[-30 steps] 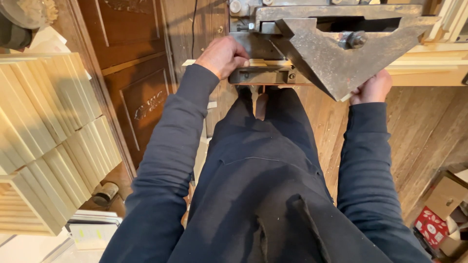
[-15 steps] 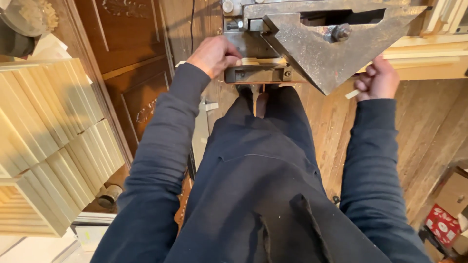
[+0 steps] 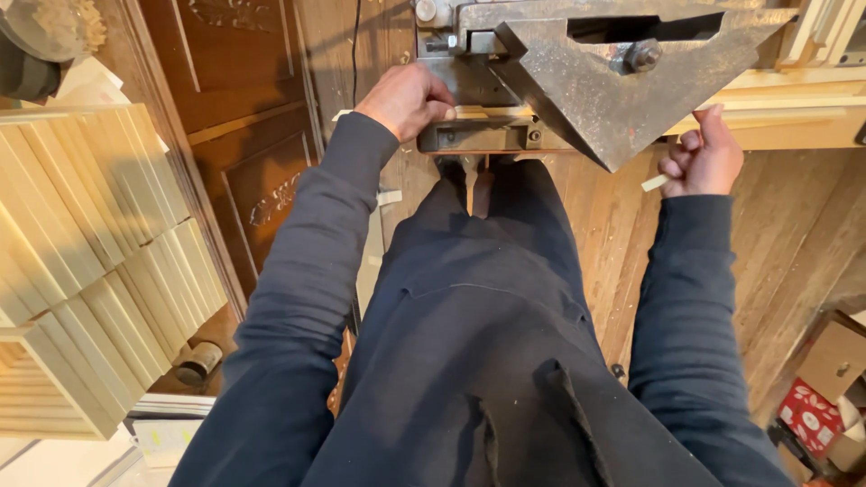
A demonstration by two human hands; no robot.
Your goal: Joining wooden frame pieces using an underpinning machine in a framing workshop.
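Pressing down near the top middle of the frame, the left hand [image 3: 406, 97] lies on a thin wood strip [image 3: 478, 112], fingers curled over it. The strip sits on the metal machine [image 3: 613, 81], under its big grey triangle plate. At the upper right, the right hand [image 3: 706, 155] is closed in a loose fist, holding a small pale stick [image 3: 654, 183] just below the worktop [image 3: 794, 126]. Stacks of pale boards [image 3: 90, 271] fill the left side. A red box [image 3: 809, 417] sits low right on the floor.

Pale wood strip [image 3: 505, 112] under metal triangle [image 3: 613, 86]
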